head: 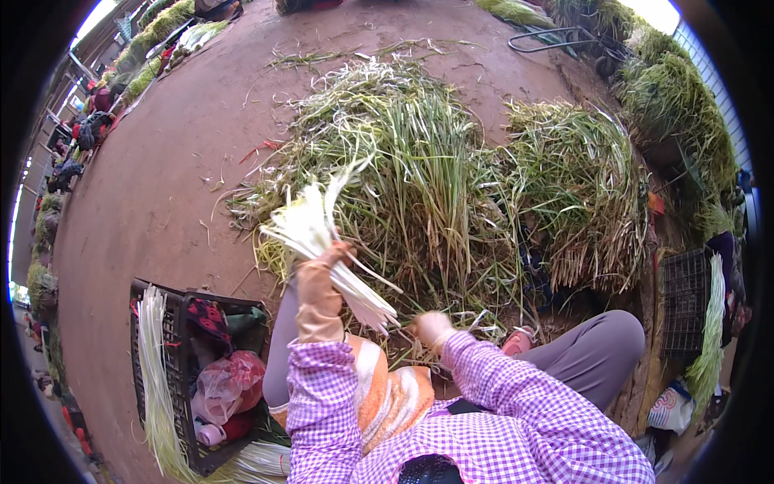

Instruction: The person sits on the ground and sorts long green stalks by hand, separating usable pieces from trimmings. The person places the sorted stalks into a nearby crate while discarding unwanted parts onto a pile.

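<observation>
My left hand (329,266), in a tan glove, grips a bunch of pale stalks (308,224) around its middle. The stalks fan out at the top and their lower ends point towards my other hand. My right hand (432,330) is just right of those ends, blurred; its fingers cannot be made out, nor whether it holds anything. In front of me lies a large heap of green leafy stalks (435,181). An orange and white striped towel (387,393) lies across my lap.
A black plastic crate (181,363) at my left holds bags, with a tied bundle of pale stalks (154,369) along its side. A second leafy heap (574,181) lies at the right, near another crate (683,302). A handcart (556,39) stands at the back right.
</observation>
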### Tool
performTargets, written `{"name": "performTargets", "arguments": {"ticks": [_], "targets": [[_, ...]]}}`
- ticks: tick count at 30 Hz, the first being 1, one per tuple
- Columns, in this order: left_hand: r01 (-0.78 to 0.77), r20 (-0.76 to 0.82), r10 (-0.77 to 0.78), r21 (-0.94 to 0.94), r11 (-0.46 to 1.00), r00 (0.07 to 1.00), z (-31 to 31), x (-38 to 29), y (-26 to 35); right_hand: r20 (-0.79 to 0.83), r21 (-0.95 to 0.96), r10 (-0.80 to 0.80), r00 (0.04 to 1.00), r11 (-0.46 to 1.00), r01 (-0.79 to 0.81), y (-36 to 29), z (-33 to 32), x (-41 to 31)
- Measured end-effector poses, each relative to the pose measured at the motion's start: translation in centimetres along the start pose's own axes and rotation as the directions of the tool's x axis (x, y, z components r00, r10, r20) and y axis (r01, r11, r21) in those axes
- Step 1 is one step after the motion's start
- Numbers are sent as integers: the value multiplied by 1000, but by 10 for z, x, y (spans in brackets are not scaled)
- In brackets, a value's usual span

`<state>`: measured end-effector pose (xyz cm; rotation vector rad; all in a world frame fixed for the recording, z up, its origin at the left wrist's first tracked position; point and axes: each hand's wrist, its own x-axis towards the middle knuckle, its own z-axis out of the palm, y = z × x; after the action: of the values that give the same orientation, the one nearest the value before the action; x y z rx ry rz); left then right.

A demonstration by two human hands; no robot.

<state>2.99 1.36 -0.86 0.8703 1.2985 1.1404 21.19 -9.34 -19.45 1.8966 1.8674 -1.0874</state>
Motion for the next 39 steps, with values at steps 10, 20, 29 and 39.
{"name": "performTargets", "arguments": {"ticks": [10, 20, 29, 39], "targets": [[300, 189, -234, -668, 681, 954, 11, 27, -21, -325, 403, 313, 892, 899, -169, -4, -131, 103], [173, -31, -172, 28, 985, 985, 23, 15, -26, -408, 793, 83, 909, 526, 307, -21, -118, 17], [302, 95, -311, 101, 948, 946, 22, 12, -55, -321, 782, -84, 943, 538, 315, -36, -89, -39], [170, -12, -170, -14, 985, 985, 23, 13, -58, -226, 969, 75, 971, 123, 216, -59, -107, -16]]}}
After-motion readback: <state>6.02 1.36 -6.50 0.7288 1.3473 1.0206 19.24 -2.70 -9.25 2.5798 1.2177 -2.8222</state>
